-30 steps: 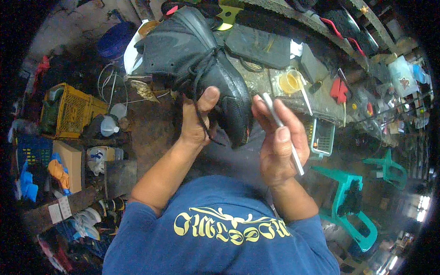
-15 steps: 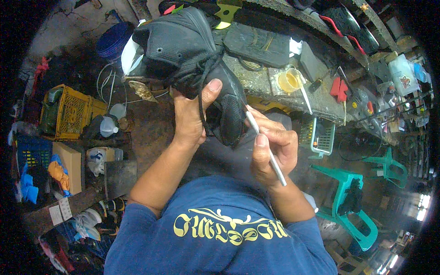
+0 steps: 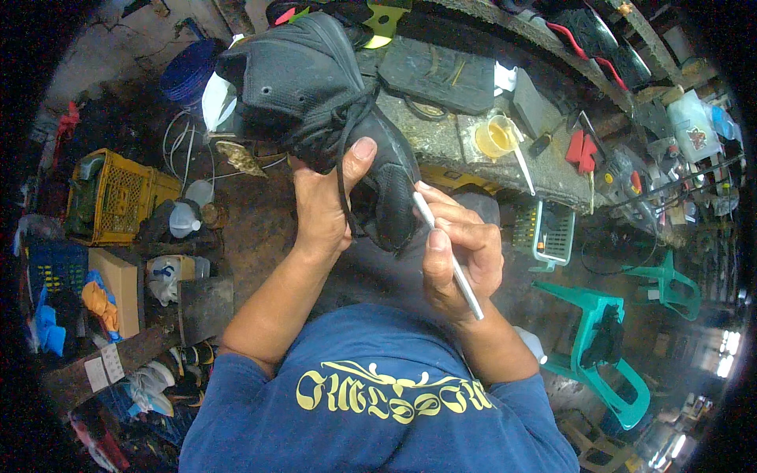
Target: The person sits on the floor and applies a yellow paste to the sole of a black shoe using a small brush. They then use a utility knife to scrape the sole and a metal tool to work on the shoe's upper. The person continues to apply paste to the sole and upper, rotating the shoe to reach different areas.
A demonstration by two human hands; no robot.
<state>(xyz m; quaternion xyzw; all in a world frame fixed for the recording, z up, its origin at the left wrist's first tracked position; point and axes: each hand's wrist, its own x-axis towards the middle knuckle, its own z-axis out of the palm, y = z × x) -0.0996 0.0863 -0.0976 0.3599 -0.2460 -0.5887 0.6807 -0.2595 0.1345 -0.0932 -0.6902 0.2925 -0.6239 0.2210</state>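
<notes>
A black lace-up shoe (image 3: 296, 83) is held up in front of me, its toe pointing down toward my body. My left hand (image 3: 323, 197) is closed around its near side, thumb up against the laces and the other fingers hidden beneath. A loose black lace hangs past that thumb. In my right hand (image 3: 465, 256) a thin whitish stick-like tool (image 3: 447, 251) is pinched like a pen. Its upper end meets the edge of the shoe near the toe; the very tip is too small to make out.
Behind the shoe runs a worn workbench (image 3: 398, 118) bearing a yellowish cup (image 3: 495, 137), a black slab (image 3: 438, 75) and a red block (image 3: 581, 150). Left stands a yellow crate (image 3: 126, 197). Right are a green plastic stool (image 3: 583, 315) and a pale basket (image 3: 552, 232).
My right hand and the tool have shifted slightly left along the shoe's edge. The shoe and my left hand have moved a little left too, with the grip unchanged.
</notes>
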